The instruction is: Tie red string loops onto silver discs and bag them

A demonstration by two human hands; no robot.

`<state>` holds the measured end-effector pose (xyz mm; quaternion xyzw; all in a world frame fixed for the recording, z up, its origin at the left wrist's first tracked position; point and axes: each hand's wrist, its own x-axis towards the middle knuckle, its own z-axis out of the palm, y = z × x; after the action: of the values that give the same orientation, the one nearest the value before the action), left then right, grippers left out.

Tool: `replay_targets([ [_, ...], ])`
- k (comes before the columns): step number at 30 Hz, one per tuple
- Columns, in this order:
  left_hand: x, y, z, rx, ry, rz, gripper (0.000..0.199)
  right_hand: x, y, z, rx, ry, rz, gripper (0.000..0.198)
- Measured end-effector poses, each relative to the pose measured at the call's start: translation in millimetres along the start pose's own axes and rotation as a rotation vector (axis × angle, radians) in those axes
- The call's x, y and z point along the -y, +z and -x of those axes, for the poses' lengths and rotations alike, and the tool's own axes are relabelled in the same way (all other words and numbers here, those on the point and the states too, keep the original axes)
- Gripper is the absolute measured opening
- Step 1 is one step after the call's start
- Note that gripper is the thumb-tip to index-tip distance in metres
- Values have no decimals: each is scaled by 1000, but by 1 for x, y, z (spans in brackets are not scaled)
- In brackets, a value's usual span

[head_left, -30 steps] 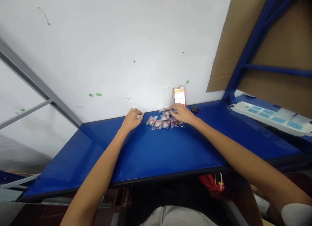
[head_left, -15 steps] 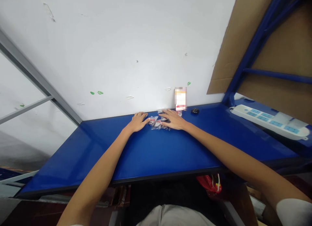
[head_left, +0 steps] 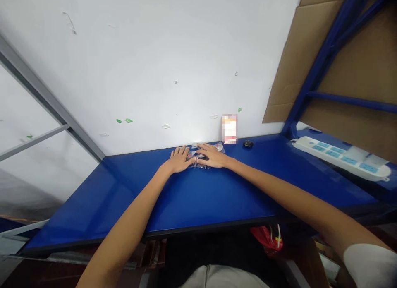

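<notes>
Several small clear plastic packets (head_left: 201, 166) with red-marked, partly dark contents lie in a loose heap near the back of the blue table (head_left: 198, 201). My left hand (head_left: 179, 160) rests flat at the heap's left side, fingers stretched toward the wall. From the right, my right hand (head_left: 212, 156) lies over the packets with its fingers spread. The two thumbs nearly meet above the heap. One packet (head_left: 219, 147) shows just beyond my right hand. What is inside the packets is too small to name, and much of the heap is hidden under my hands.
A blurred card (head_left: 230, 129) stands against the white wall (head_left: 149, 73). Right of it lies a small black object (head_left: 247, 144). A white power strip (head_left: 341, 157) sits at the far right by a blue metal frame (head_left: 319, 64). A red bag (head_left: 268, 240) hangs below the table's front edge.
My right hand has moved left, closer to my left hand, and the packets between them are bunched more tightly. One packet now lies exposed behind my right hand.
</notes>
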<state>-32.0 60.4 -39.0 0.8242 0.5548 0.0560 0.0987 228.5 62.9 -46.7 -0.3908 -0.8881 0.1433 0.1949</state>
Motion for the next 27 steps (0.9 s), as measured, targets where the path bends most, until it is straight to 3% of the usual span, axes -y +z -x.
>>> replay_targets([
  [7,33,-18,1,17,46,-29,97,22,12,-26,7,-24,-40,74],
  [10,22,-26,6,-40,89,-30,85,24,8,-23,-52,-19,-71,70],
  [14,-7,-34,12,-291,231,111,65,30,-12,-5,-213,-141,-107,57],
  [16,-23,-36,15,-406,251,294,57,36,-23,6,-210,-251,-180,47],
  [18,-39,-37,17,-432,251,567,50,45,-30,16,-247,-227,-366,41],
  [21,-64,-32,20,-277,327,1066,48,60,-33,22,-316,-56,-899,50],
  [23,-82,-24,22,-170,353,1351,52,72,-30,21,-262,-26,-1169,58],
  [25,-99,-13,25,-163,271,1555,55,86,-25,20,-196,-58,-1296,59],
  [27,-113,-1,28,-295,103,1675,51,100,-16,20,-184,-91,-1352,56],
])
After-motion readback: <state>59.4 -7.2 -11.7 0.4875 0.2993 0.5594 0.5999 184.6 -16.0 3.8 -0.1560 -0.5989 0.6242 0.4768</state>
